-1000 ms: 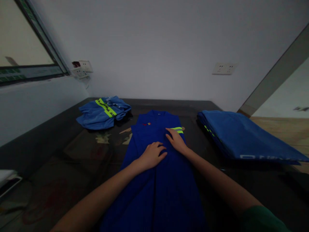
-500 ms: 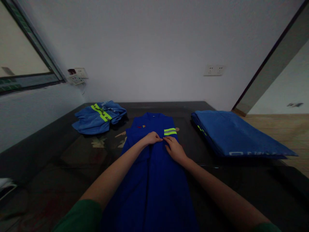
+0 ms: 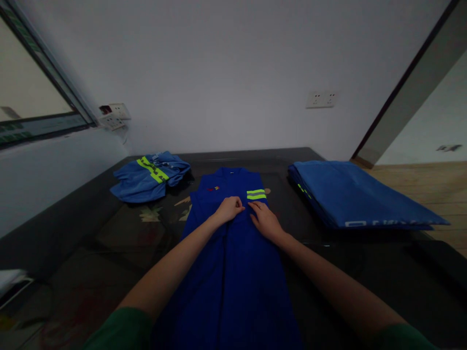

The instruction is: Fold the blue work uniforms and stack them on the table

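A dark blue work uniform point(image 3: 248, 272) lies lengthwise on the table, its collar at the far end. Its chest carries a small coloured emblem and a yellow-and-silver reflective strip point(image 3: 256, 194). On the chest fabric rests my left hand point(image 3: 229, 209), with its fingers curled and thumb and forefinger pinched together; whether cloth is between them cannot be made out. Just to the right, below the strip, my right hand point(image 3: 266, 221) lies on the uniform with fingers stretched out and thumb apart. A small gap separates the two hands.
On the dark glossy table point(image 3: 233, 154), a crumpled blue garment point(image 3: 142, 182) with a yellow band lies at left. A folded stack of blue cloth point(image 3: 357, 194) sits at right. Wall sockets point(image 3: 321, 99) are behind. A white object point(image 3: 14, 284) shows at the left edge.
The fingertips of my two hands, nearly touching before, have drawn slightly apart. My left fingers look more curled. The view has shifted a little; the uniform lies the same.
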Demonstrator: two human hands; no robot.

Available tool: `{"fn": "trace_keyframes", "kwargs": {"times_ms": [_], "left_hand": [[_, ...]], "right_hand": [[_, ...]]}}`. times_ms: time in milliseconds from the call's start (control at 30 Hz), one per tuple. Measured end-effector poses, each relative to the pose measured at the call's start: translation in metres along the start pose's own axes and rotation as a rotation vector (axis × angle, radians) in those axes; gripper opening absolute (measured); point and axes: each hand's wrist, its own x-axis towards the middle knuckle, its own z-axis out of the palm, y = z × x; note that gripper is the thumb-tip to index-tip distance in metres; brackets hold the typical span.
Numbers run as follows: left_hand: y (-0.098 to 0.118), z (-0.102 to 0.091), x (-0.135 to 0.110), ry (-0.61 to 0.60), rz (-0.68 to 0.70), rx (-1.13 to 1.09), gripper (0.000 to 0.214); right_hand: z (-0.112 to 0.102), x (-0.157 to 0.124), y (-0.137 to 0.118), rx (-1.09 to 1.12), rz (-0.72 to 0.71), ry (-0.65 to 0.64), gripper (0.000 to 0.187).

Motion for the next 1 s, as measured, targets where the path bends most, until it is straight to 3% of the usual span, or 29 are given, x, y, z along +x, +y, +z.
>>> {"fn": "trace_keyframes", "kwargs": {"times_ms": [367,467,567,800,900,1000], "left_hand": [[0.001,0.010,0.005,-0.058,-0.141,-0.179,0.023],[0.004,0.010,0.001,-0.001,-0.144,-0.199,0.026],[0.007,0.008,-0.010,0.075,-0.102,-0.133,0.036],[-0.005,0.002,-0.038,0.114,0.100,0.438,0.033],[-0.021,-0.004,-0.041,0.158,0.194,0.458,0.035],[-0.033,-0.013,-0.043,0.192,0.209,0.324,0.024]], "right_hand": [[0.000,0.002,-0.001,-0.059,0.015,-0.034,0.047],[0.000,0.003,-0.001,-0.081,0.019,-0.038,0.048],[0.000,0.003,-0.002,-0.146,0.017,-0.069,0.051],[-0.003,0.011,-0.011,-0.278,0.019,-0.163,0.049],[0.000,0.020,-0.017,-0.281,0.040,-0.161,0.051],[0.005,0.030,-0.020,-0.260,0.032,-0.150,0.053]]}}
